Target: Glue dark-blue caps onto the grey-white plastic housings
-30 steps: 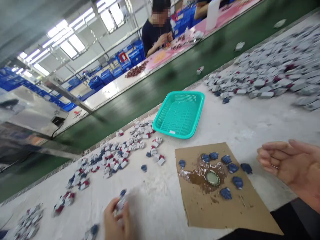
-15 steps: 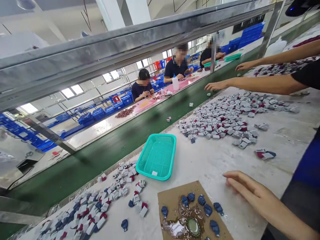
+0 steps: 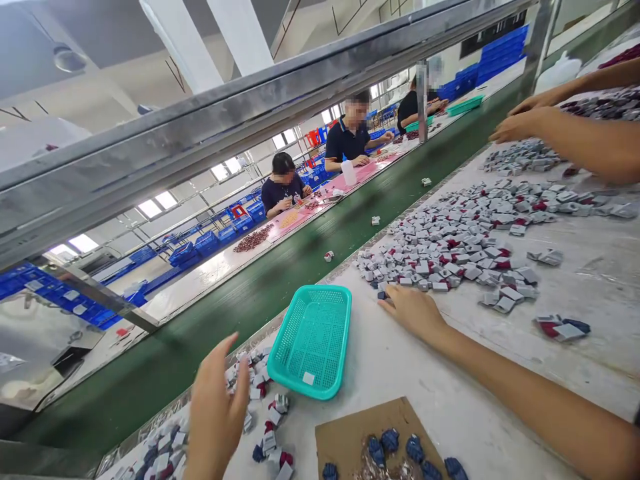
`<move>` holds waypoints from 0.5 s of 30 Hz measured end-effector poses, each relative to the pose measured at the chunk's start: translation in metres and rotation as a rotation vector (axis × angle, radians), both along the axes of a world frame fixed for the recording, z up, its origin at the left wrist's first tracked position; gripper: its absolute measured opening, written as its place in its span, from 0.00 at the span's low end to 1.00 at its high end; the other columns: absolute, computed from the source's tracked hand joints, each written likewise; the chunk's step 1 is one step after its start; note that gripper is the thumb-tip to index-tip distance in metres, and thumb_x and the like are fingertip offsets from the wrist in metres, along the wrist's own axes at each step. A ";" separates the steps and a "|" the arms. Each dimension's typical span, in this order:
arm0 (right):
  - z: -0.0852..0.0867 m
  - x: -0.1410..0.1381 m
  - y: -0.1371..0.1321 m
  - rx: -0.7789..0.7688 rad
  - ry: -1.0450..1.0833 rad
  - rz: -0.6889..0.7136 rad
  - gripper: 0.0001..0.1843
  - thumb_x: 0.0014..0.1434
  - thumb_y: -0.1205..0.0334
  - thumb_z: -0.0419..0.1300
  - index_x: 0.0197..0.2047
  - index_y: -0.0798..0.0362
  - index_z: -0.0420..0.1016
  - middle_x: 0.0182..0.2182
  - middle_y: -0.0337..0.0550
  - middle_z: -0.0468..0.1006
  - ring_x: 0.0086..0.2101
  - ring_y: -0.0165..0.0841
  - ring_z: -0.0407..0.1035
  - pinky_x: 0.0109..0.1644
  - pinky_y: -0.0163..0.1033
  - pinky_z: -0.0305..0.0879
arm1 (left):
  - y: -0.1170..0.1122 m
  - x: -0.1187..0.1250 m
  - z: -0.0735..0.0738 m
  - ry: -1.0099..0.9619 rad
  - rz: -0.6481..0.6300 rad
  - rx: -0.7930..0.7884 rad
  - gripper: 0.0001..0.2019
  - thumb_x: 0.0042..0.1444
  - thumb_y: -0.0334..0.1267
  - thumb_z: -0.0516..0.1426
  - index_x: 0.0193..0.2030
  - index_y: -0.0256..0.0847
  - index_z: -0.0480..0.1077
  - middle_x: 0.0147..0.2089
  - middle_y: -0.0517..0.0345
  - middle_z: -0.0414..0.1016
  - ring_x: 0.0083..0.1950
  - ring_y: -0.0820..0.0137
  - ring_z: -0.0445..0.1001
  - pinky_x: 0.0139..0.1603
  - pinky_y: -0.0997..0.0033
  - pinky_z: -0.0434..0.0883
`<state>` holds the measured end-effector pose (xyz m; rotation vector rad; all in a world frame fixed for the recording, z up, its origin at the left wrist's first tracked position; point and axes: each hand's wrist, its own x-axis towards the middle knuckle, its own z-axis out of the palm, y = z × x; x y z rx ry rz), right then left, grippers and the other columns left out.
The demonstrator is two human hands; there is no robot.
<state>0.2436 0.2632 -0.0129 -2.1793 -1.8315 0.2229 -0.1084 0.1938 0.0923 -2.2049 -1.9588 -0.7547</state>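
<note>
My left hand (image 3: 217, 403) is raised at the lower left, thumb and fingers apart, holding nothing. It hovers in front of a pile of small white, red and dark blue pieces (image 3: 163, 460) and partly hides it. My right hand (image 3: 415, 311) reaches to the near edge of a larger pile of pale grey and red pieces (image 3: 450, 233). Its thumb and fingertips sit apart around a small dark blue piece (image 3: 382, 295); whether they touch it I cannot tell. Between my hands stands a green perforated basket (image 3: 313, 337) with a white bit inside.
Dark blue fist-shaped pieces (image 3: 390, 440) lie on wet brown cardboard (image 3: 345, 433) at the bottom. A green conveyor belt (image 3: 225, 307) runs diagonally behind the basket, carrying several pieces. A co-worker's hands (image 3: 525, 123) are at the right; people sit across the belt under a metal beam (image 3: 250, 93).
My right hand has moved left and away from me to the pile's edge. My left hand has come into view. The co-worker's hands have drawn back rightward, and belt pieces have shifted left.
</note>
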 end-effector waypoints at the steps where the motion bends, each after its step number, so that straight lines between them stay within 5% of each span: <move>1: -0.002 -0.001 0.001 0.001 -0.009 -0.005 0.19 0.70 0.52 0.57 0.56 0.56 0.72 0.47 0.47 0.76 0.43 0.35 0.73 0.50 0.47 0.73 | 0.035 0.021 0.004 0.065 -0.038 -0.116 0.26 0.69 0.46 0.44 0.66 0.34 0.62 0.67 0.37 0.70 0.68 0.52 0.67 0.66 0.49 0.68; 4: -0.006 -0.002 0.002 0.006 -0.015 0.002 0.19 0.71 0.51 0.56 0.56 0.56 0.72 0.46 0.46 0.77 0.41 0.34 0.74 0.47 0.45 0.74 | 0.138 0.085 0.004 0.156 -0.131 -0.233 0.24 0.70 0.40 0.48 0.68 0.33 0.60 0.68 0.38 0.68 0.68 0.56 0.68 0.67 0.57 0.66; 8: -0.008 -0.001 0.005 0.033 -0.005 0.050 0.18 0.71 0.54 0.55 0.56 0.56 0.73 0.45 0.48 0.78 0.38 0.33 0.74 0.43 0.42 0.71 | 0.239 0.151 -0.017 0.260 -0.142 -0.312 0.24 0.68 0.43 0.56 0.68 0.39 0.62 0.68 0.40 0.67 0.63 0.53 0.71 0.61 0.46 0.71; 11: -0.009 0.000 0.010 0.045 -0.004 0.081 0.15 0.70 0.58 0.55 0.55 0.52 0.77 0.46 0.49 0.80 0.38 0.35 0.76 0.39 0.38 0.68 | 0.281 0.182 -0.036 0.332 -0.158 -0.385 0.21 0.66 0.44 0.59 0.63 0.40 0.67 0.62 0.46 0.71 0.57 0.57 0.75 0.56 0.47 0.75; 15: -0.012 -0.001 0.013 0.037 -0.012 0.103 0.19 0.67 0.60 0.57 0.60 0.44 0.76 0.49 0.46 0.81 0.42 0.38 0.78 0.39 0.39 0.69 | 0.303 0.206 -0.053 0.418 -0.184 -0.449 0.18 0.66 0.43 0.60 0.59 0.39 0.70 0.58 0.47 0.74 0.54 0.59 0.76 0.54 0.50 0.76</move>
